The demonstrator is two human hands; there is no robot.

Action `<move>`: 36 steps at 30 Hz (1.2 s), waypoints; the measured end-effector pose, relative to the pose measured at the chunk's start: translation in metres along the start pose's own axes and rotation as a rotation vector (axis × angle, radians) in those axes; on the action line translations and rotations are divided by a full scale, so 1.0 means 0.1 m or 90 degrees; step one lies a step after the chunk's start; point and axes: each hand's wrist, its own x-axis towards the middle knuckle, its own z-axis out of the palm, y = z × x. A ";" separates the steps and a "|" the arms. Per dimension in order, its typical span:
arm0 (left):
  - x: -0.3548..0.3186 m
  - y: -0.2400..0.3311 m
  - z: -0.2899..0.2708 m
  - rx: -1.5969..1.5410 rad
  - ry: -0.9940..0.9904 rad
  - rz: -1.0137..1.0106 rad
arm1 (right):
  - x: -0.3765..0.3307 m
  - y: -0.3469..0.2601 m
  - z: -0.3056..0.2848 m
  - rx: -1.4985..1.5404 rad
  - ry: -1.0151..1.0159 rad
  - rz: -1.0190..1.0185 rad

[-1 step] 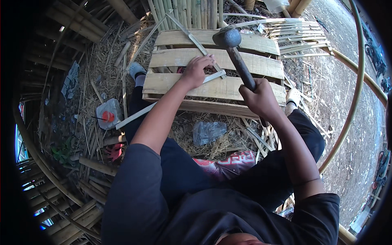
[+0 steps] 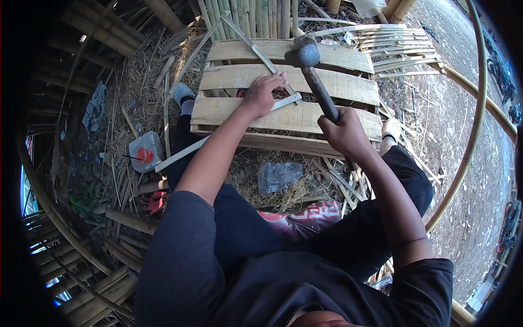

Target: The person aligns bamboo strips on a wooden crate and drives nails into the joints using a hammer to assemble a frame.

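Container, far left: one clear plastic tub with a red lid [image 2: 145,156], lying in the straw, well apart from the work.
Left hand [image 2: 261,92]: fingers curled down, pinning two thin pale bamboo slats [image 2: 272,66] where they cross on the weathered wooden pallet [image 2: 348,87].
Pallet: four boards showing.
Right hand [image 2: 344,131]: fist closed round the dark handle of one grey-headed hammer [image 2: 305,55], head raised just above the slats.
Step, as judged: holding and striking at the crossing.
Next move calls for: a blow clear of the left fingers.
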 end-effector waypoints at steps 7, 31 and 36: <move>-0.03 0.02 -0.02 -0.034 -0.024 -0.028 | 0.03 0.09 -0.02 -0.049 0.018 -0.025; -0.02 0.03 0.00 -0.027 0.037 -0.018 | -0.08 -0.14 0.02 0.086 0.093 -0.064; 0.08 0.03 0.08 0.024 0.082 0.036 | 0.04 0.46 0.34 -0.134 0.048 0.056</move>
